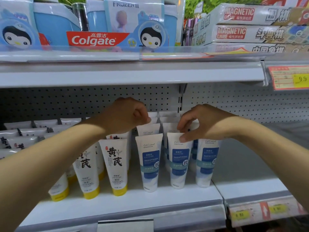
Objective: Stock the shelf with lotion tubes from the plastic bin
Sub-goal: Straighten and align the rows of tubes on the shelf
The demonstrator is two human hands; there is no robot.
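White lotion tubes with blue labels stand cap-down in rows on the white shelf [127,203]. My right hand [200,121] pinches the top edge of the front middle blue-label tube [178,163]. Another blue-label tube [149,164] stands to its left, and a third [206,164] to its right. My left hand [127,114] hovers over the tubes behind them, fingers curled, its fingertips at the top of a rear tube [153,117]; whether it grips that tube is unclear. The plastic bin is out of view.
Yellow-capped white tubes [115,166] fill the shelf's left part, with more lying flat at far left [18,136]. Colgate boxes [93,39] and magnetic game boxes [250,32] sit on the shelf above. The neighbouring shelf bay on the right [250,164] is bare.
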